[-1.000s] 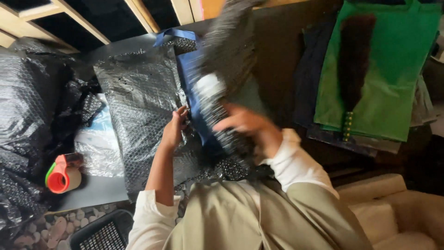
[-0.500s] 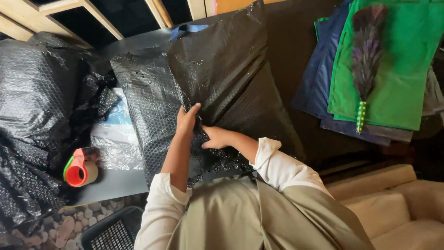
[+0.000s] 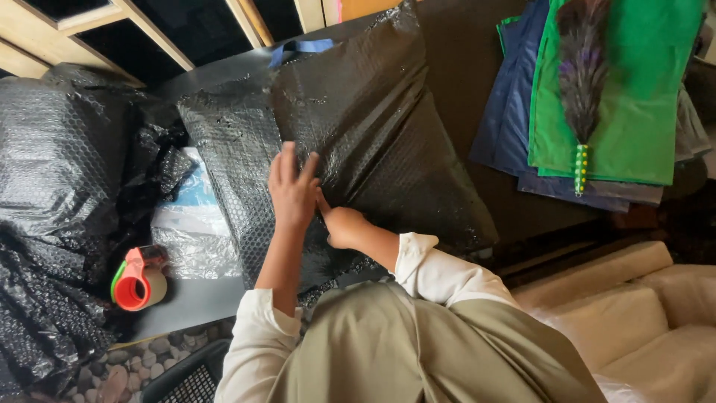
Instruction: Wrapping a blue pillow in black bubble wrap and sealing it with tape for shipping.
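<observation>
Left hand [image 3: 292, 190]: fingers spread wide and laid flat on the black bubble-wrap parcel [image 3: 373, 142], gripping nothing. Right hand [image 3: 343, 224]: curled narrow just beside the left, fingertips hidden at the parcel's near edge; whether wrap is pinched there cannot be told. Parcel: bulky, pillow-shaped, banded with dark tape, set at the middle of the dark surface [image 3: 186, 298], overlapping a second sheet of black bubble wrap [image 3: 231, 164] to its left. Change noted against the pictures before: the parcel, previously lifted and turned in the air, is now laid down and pressed; the wrapping is judged to be at the smoothing or sealing stage. Near left: red-and-green tape dispenser [image 3: 136, 280]. Left: clear plastic bag [image 3: 190, 224] and heaped black bubble wrap [image 3: 52, 172]. Far right: green cloth [image 3: 641, 97] over dark blue cloth [image 3: 507, 119], a dark feather with beaded handle [image 3: 580, 82] laid upon it.
</observation>
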